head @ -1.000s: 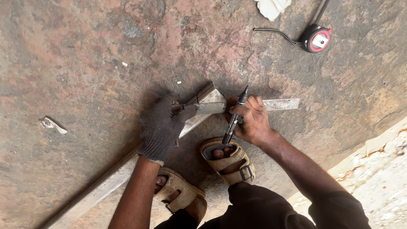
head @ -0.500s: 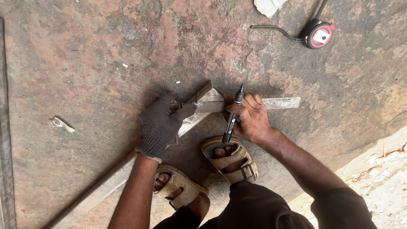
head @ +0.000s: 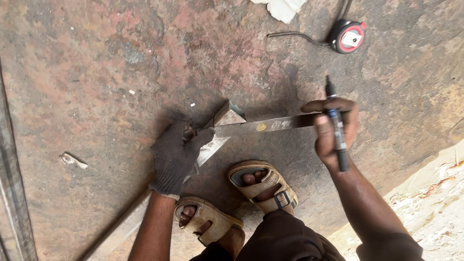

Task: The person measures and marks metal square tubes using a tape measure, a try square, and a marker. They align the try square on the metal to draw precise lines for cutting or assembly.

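Sliding outward along the flat grey metal strip [head: 270, 125], right hand [head: 333, 133] now pinches its end, black marker pen [head: 337, 130] tucked in closed fingers; gloved left hand [head: 176, 154] clamps the grey angle bar [head: 212, 140] on the floor.

No pkgs, signs or screens.

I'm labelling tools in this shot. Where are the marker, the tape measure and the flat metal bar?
marker [head: 337, 133], head view, on its barrel in the right hand.
tape measure [head: 349, 36], head view, on its round case.
flat metal bar [head: 270, 125], head view, mid-length between the hands.
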